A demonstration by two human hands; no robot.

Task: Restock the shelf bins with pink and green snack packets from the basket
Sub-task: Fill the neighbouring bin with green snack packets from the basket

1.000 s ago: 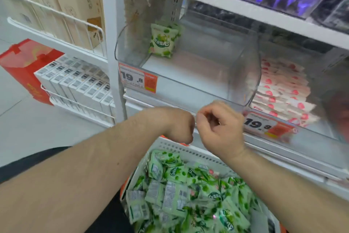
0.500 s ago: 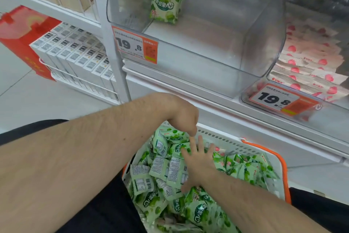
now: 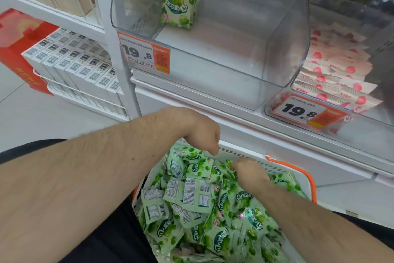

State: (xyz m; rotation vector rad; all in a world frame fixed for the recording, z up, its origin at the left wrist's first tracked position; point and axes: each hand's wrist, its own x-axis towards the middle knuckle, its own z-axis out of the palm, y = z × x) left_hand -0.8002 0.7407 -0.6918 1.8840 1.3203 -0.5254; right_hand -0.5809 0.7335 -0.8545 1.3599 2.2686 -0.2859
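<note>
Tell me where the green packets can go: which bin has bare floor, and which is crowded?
The left clear bin is nearly bare: one green packet stands at its back left, and the floor from there to the right wall is free. The right bin is crowded with pink packets. Both hands, left and right, are at the basket.

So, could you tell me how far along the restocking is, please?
Done: the right bin holds pink packets. In hand: both hands, left and right, reach into the basket of green packets. Left: the left bin has just one.
</note>
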